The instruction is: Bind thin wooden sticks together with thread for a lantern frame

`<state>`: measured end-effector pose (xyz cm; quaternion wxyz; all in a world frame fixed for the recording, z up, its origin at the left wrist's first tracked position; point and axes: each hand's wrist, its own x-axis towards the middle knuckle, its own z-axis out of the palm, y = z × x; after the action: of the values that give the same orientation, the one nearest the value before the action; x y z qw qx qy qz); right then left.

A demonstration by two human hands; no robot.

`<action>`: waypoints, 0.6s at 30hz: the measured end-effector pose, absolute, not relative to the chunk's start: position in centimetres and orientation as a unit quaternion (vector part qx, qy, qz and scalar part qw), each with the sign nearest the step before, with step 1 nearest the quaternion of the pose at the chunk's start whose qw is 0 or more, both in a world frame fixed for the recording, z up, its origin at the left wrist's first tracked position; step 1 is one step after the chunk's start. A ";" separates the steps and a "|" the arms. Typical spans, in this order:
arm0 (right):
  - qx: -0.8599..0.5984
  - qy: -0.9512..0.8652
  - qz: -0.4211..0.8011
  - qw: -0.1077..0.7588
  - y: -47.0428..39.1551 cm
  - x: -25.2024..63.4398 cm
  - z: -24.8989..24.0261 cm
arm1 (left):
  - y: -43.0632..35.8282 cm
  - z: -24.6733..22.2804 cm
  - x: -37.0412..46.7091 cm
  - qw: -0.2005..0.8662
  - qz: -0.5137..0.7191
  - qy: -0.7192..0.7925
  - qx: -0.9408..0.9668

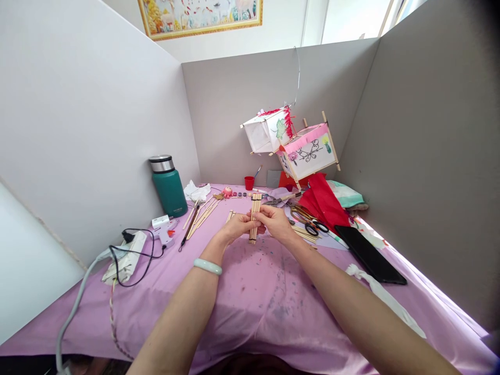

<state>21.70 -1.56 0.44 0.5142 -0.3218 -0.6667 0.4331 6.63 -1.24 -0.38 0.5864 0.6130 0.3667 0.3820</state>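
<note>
Both my hands meet over the middle of the table around a small bundle of wooden sticks. Dark bands cross the sticks near their upper and lower ends, and they stand roughly upright. My left hand grips the bundle from the left, its thumb against the sticks. From the other side, my right hand pinches it with thumb and fingers. Some fingertips are hidden behind the sticks. Just beyond my left hand, a few more short sticks lie on the cloth.
A green bottle, a glue gun and a power strip with cables are on the left. Two paper lanterns occupy the back. Scissors, red cloth and a black tablet lie right. Grey partitions enclose the purple-covered table.
</note>
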 end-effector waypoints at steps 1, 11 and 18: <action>-0.322 -0.667 0.432 0.514 -1.6 21.7 0.5 | -1.4 0.0 6.2 0.584 0.372 0.365 0.622; -0.348 -0.640 0.443 0.523 -0.7 22.0 0.4 | -0.1 0.4 2.8 0.102 0.266 0.756 0.590; -0.336 -0.643 0.453 0.518 -1.1 21.8 0.5 | 0.7 -0.1 3.6 0.110 0.102 0.803 0.577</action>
<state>21.77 -1.13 0.47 0.5180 -0.3361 -0.6432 0.4528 3.63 0.74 -0.06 0.1102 0.5768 0.8029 0.1022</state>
